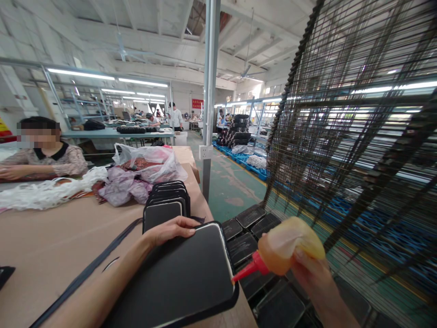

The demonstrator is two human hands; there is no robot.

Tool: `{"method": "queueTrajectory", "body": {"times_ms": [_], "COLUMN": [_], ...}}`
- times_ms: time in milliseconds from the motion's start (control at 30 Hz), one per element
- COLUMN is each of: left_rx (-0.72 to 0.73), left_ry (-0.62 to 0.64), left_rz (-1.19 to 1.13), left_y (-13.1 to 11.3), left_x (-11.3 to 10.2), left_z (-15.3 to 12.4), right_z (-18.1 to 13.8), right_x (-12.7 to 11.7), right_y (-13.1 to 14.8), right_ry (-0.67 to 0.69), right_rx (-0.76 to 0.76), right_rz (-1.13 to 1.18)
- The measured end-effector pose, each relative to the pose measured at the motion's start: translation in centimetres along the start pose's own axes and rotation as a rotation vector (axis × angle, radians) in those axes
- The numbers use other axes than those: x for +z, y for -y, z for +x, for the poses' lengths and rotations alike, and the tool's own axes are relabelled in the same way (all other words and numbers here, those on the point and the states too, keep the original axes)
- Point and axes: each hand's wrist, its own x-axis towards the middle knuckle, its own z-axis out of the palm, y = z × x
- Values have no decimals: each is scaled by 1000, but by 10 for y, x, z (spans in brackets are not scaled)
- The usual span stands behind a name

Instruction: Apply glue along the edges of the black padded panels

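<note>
Hands: left (172,229) on one case (180,273), right (312,273) gripping one bottle (287,248).

Pretty clearly a factory floor: long workbenches (112,133) are lit by fluorescent tube lights (81,74), black cases (167,200) are stacked up in batches, blue pallets (249,164) are lined along the painted aisle, and a big wire rack (358,136) is parked alongside.

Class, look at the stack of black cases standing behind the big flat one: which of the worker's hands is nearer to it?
Left. The left hand rests on the flat case just below the stack; the right hand holds the glue bottle, far to its right.
</note>
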Motion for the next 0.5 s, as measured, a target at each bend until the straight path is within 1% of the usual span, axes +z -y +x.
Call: {"method": "queueTrajectory", "body": {"times_ms": [200, 333, 500], "left_rx": [-2, 2, 10], "left_ry": [-69, -127, -210], "left_rz": [-26, -68, -159], "left_y": [6, 11, 19], "left_x": [-4, -7, -11], "left_z": [-1, 0, 3], "right_z": [0, 1, 1], "right_x": [4, 8, 7], "right_y": [-2, 0, 0], "right_ry": [-83, -183, -245], "right_rx": [-53, -89, -146], "right_rz": [66, 42, 9]}}
